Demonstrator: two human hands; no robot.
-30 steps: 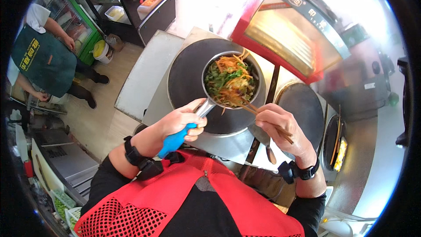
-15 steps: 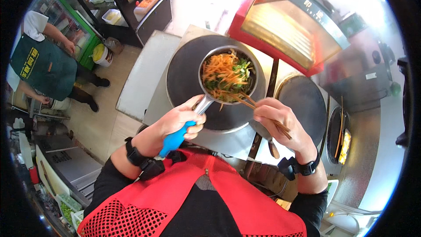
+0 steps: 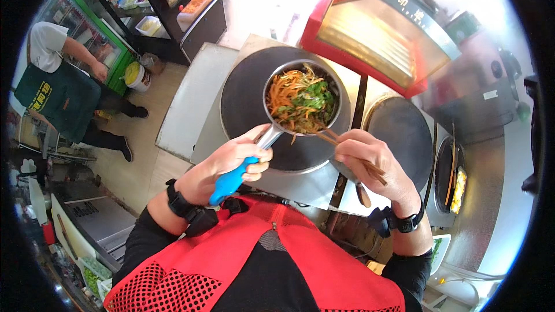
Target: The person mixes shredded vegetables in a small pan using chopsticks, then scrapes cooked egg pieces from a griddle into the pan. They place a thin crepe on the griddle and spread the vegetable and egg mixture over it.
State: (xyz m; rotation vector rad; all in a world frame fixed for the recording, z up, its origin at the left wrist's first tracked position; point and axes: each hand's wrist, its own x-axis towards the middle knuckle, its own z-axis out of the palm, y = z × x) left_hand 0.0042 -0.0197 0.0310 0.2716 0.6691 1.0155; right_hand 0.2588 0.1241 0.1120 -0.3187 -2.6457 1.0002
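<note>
A: At the centre?
B: Round silver metal pan [image 3: 337, 85], full of thin orange carrot-like shreds [image 3: 282, 93] and chopped green leaves [image 3: 315, 93], above a flat round black griddle [image 3: 244, 101]. Resting or slightly lifted? Cannot tell.

A: And the bare left hand [image 3: 240, 159]?
B: Wrapped around the pan's long handle [image 3: 230, 183], silver metal at the neck, bright blue at the grip. Probably for keeping the pan from turning under pressure.

A: And the bare right hand [image 3: 373, 159]?
B: Closed around slim brown wooden chopsticks [image 3: 328, 137], aimed at the pan's near rim. Gripped well back, perhaps for keeping fingers clear of the contents. Tips hard to make out.

A: Farther out?
B: Beside the right hand, a brown-handled tool [image 3: 363, 195], presumably parked for easy reach. To the right, a second round black griddle [image 3: 400, 133]. Beyond, a red-framed glass cabinet [image 3: 359, 67], apparently set back for elbow room. Far left, well apart, a person in a dark green apron [image 3: 58, 101].
</note>
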